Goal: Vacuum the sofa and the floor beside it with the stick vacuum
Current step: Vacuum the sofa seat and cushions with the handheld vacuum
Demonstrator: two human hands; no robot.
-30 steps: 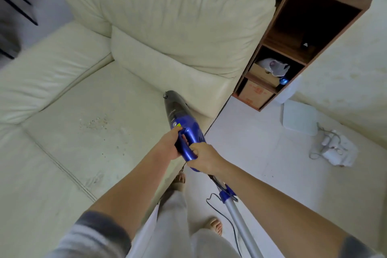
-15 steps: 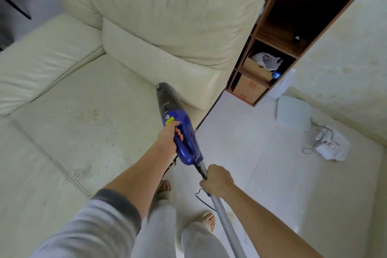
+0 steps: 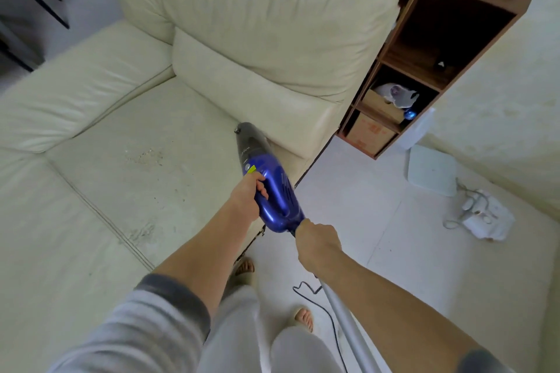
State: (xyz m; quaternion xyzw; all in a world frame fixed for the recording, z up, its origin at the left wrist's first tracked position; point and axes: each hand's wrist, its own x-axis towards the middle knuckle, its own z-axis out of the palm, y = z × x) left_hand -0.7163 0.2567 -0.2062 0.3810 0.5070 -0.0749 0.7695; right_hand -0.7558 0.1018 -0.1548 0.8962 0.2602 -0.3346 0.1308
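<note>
Pale tiled floor [image 3: 363,206] right, shelf [image 3: 439,39] at far corner. Cream sofa [image 3: 121,175] fills left; crumbs [image 3: 145,156] mid-seat, more grit by seam near front edge: sofa judged not yet cleaned, floor likewise. Vacuum [image 3: 272,188] held over seat's right front corner, tube trailing down to floor. Left hand [image 3: 247,197]: fingers wrapped round handle. Right hand [image 3: 318,242]: fingers curled round tube below body. Task barely begun.
</note>
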